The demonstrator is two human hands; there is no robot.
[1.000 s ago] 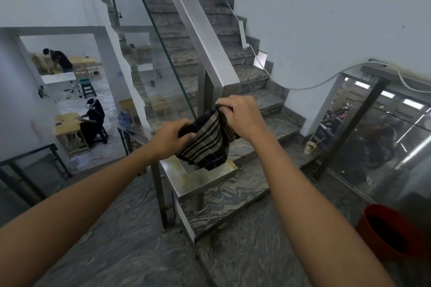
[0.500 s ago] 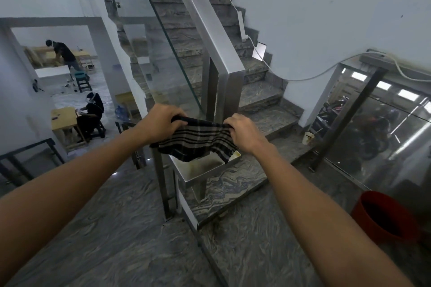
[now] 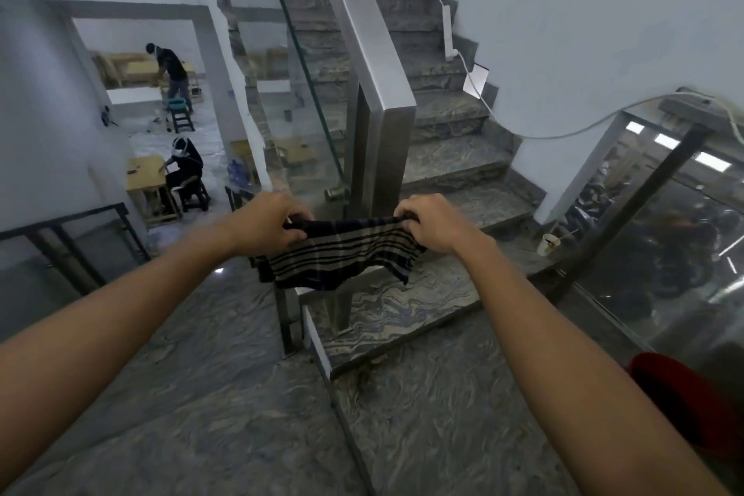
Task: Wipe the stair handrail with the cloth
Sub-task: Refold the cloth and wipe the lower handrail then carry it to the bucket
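A red bucket (image 3: pixel 692 407) stands on the marbled floor (image 3: pixel 225 395); blurry shapes behind glass, perhaps motorbikes (image 3: pixel 660 238).

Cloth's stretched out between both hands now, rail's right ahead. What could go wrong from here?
The cloth is pinched only by its top corners by the left hand and right hand, so a slip could drop it. The red bucket sits close by the right arm; a step sideways might kick it.

No readable text, labels or signs anywhere.
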